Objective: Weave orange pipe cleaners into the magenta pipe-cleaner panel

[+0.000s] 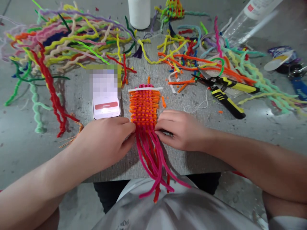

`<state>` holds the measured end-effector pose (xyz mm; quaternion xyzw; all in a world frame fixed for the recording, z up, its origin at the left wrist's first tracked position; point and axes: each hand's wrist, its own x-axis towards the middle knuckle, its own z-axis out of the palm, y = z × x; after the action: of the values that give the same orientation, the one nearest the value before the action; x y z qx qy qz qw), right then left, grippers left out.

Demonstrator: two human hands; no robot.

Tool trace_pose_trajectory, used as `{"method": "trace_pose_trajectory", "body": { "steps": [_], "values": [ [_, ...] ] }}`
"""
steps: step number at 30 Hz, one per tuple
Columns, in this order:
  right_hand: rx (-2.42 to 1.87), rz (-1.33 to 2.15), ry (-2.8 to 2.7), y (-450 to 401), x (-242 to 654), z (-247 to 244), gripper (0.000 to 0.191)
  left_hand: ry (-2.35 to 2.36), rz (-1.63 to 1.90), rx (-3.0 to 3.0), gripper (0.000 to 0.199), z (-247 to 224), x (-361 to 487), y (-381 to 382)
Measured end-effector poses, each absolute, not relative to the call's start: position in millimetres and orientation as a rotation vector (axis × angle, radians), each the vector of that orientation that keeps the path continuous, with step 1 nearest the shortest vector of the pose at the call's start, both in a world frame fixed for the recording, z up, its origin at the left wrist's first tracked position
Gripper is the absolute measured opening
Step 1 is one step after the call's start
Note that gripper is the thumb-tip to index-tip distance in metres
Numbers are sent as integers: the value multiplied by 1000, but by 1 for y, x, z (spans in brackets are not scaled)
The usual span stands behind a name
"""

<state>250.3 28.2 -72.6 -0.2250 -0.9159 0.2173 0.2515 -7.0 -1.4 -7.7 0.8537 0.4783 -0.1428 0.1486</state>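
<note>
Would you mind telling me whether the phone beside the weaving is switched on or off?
On. The phone lies flat on the table with its screen lit, showing a red button; the rest is blurred.

Light: bright, even, from overhead.
Shadows: soft and short under the left hand [105,140] and right hand [179,131].
Glare: phone [106,95] screen reflects a white spot.
Blur: bottle [249,17] at top right smeared.
Distortion: counter [168,159] edges bow outward.
</note>
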Motion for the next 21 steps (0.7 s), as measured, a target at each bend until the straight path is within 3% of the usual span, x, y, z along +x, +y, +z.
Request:
{"method": "trace_pose_trajectory", "body": {
  "steps": [7,16,21],
  "values": [
    [-739,562,-2528,26,248,-72,20,1464,-486,2398,19,-7,2,3],
    [-725,659,-2458,27,248,-72,15,1515,-508,2342,23,-6,-3,1],
    [-676,734,-2403,27,250,-70,11,1612,-549,2278,39,1,-7,-3]
  ]
}}
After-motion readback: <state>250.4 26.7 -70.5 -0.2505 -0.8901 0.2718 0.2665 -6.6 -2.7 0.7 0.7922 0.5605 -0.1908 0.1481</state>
